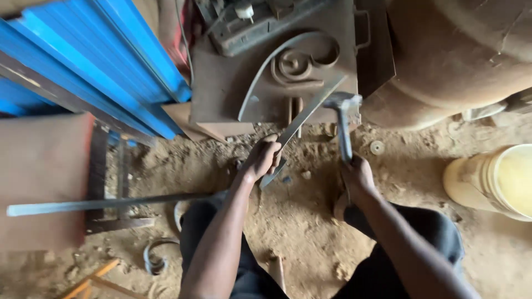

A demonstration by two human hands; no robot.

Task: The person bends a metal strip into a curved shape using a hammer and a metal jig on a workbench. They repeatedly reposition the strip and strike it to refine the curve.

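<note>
left hand (261,159): fist closed around a flat steel strip (306,118), held near its lower end; a short tail of strip sticks out below the fist toward the dirt.
right hand (357,176): wrapped tight round the hammer (343,119) handle at its bottom end; the head sits up and away from the grip, level with the plate's near edge.
strip position: runs diagonally up-right from the left grip, far end lying on the steel work plate (221,83) just left of the hammer head. looks straight along the whole visible length.
hammer vs strip: head is just beside the strip's far end; contact or a small gap, cannot tell.
done so far (judgement): one curved strip (266,66) ending in a scroll (296,63) already lies on the plate beyond the grips, so that piece looks formed. another small scroll (155,257) lies on the ground, behind and left of the left arm.
left (judgement): the held strip shows no bend yet, so its shaping looks barely begun or not begun.
near the grips: sandy ground (299,216) under both hands; long straight bar (105,204) lying out to the left of the left forearm.
further out: yellow bucket (493,180) to the right of the right hand; blue corrugated sheet (100,61) far left, past the plate.
</note>
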